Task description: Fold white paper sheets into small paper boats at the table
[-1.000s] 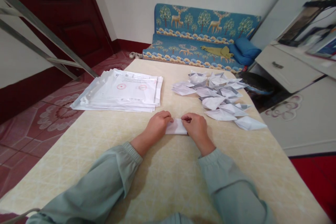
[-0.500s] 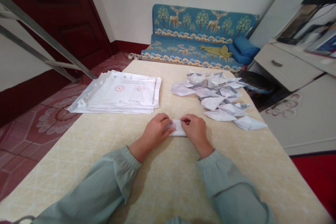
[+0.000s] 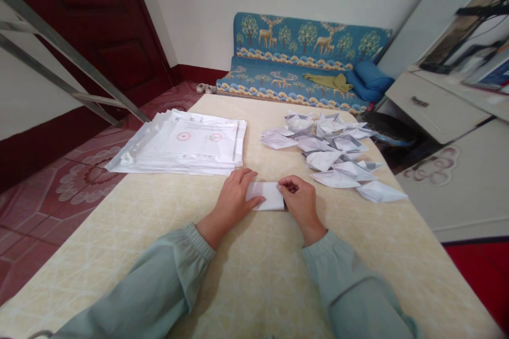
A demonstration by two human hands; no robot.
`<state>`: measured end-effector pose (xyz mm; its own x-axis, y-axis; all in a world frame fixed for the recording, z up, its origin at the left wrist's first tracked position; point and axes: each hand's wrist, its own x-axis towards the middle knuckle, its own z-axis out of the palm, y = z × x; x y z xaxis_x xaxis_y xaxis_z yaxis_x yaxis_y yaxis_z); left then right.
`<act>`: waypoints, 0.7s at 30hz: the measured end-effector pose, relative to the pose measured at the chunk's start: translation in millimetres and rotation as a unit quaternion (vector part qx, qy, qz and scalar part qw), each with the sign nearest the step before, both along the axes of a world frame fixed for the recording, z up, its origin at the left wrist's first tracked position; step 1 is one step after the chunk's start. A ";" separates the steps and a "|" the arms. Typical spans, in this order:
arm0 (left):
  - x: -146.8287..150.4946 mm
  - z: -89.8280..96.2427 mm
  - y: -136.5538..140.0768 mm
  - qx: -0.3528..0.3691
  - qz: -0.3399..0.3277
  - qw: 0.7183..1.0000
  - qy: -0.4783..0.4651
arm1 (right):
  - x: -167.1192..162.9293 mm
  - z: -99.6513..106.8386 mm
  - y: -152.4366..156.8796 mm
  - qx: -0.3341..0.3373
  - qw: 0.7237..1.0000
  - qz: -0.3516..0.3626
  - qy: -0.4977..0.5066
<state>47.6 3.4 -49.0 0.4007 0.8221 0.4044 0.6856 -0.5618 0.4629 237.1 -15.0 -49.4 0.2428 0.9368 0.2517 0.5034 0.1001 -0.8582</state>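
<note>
Left hand [image 3: 233, 198] sits slightly further toward nine o'clock than half a second ago, baring more of the paper [image 3: 269, 195]; the right hand [image 3: 304, 201] has barely shifted. Nearest, both sleeves [image 3: 151, 275] reach in over the table [image 3: 246, 286], from seven and five o'clock. The paper, folded to a small oblong, lies flat between the hands. At its nine o'clock end the left hand holds it down, thumb on top near the edge closest to the body. At its two o'clock corner the right thumb and forefinger hold it, other fingers curled; whether they pinch several layers I cannot tell.

If the left thumb eases off, the layers could spring open; if the right fingertips tug unevenly, the crease could run crooked or the corner tear. A careless rightward swing of the elbow or wrist could knock the boats [image 3: 323, 159], grouped at one to two o'clock. The stack [image 3: 199, 143] lies at ten, near the left fingers, where a sideways brush might skew its loose sheets. Beyond, toward twelve, stands the sofa [image 3: 258, 78].
</note>
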 end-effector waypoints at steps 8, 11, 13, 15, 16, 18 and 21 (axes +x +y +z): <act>-5.4 -3.1 4.7 -0.127 0.008 0.979 -0.158 | 2.3 1.5 3.2 0.071 0.982 0.010 0.176; -3.6 -1.9 3.0 -0.167 -0.005 0.963 -0.211 | 2.8 0.7 3.3 0.068 0.981 0.011 0.183; -2.5 -1.6 3.2 -0.189 -0.003 0.950 -0.249 | 2.7 0.2 3.4 0.064 0.980 0.023 0.188; -1.9 -0.9 4.1 -0.211 0.005 0.936 -0.283 | 2.3 0.8 3.2 0.054 0.978 0.043 0.198; -1.8 -0.3 4.6 -0.220 0.011 0.929 -0.296 | 2.0 1.6 2.9 0.045 0.977 0.053 0.203; -1.7 1.4 5.1 -0.231 0.026 0.921 -0.313 | 1.2 4.0 2.1 0.027 0.974 0.071 0.215; -1.4 4.1 4.9 -0.236 0.053 0.916 -0.321 | -0.8 7.5 0.7 0.000 0.966 0.103 0.235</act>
